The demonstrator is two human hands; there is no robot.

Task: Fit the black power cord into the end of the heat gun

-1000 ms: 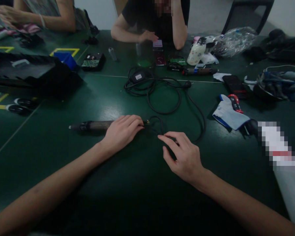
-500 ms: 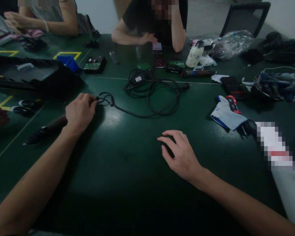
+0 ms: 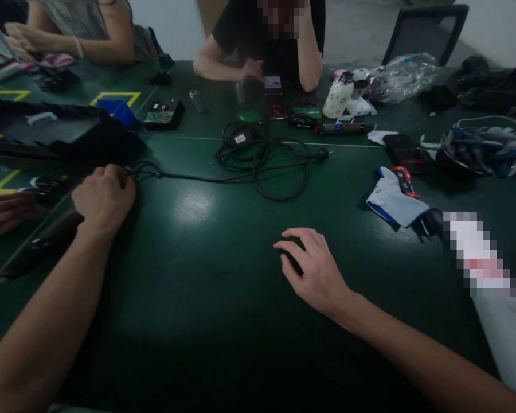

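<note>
My left hand (image 3: pixel 102 198) is wrapped round a dark corded electric screwdriver (image 3: pixel 43 244), whose tip points to the lower left. The fingers hide its middle. From the hand a black cord (image 3: pixel 189 177) runs right across the green table to a loose coil with a power adapter (image 3: pixel 239 136) and a plug (image 3: pixel 323 154). My right hand (image 3: pixel 312 267) lies over the table top with its fingers bent and apart, holding nothing. A white and blue glove (image 3: pixel 393 201) with a red and black item (image 3: pixel 405 181) on it lies beyond it to the right.
Another person's hand (image 3: pixel 8 213) is at the left edge, close to the screwdriver. A black tray (image 3: pixel 55 140) and blue bin (image 3: pixel 118 113) stand at the left. Across the table sits a person (image 3: pixel 275 57) near a bottle (image 3: pixel 339 96), circuit boards and another screwdriver (image 3: pixel 348 129).
My left hand has moved left with the electric screwdriver, drawing the cord straighter. My right hand has stayed in place. The other person's hand at the left reaches further into view.
</note>
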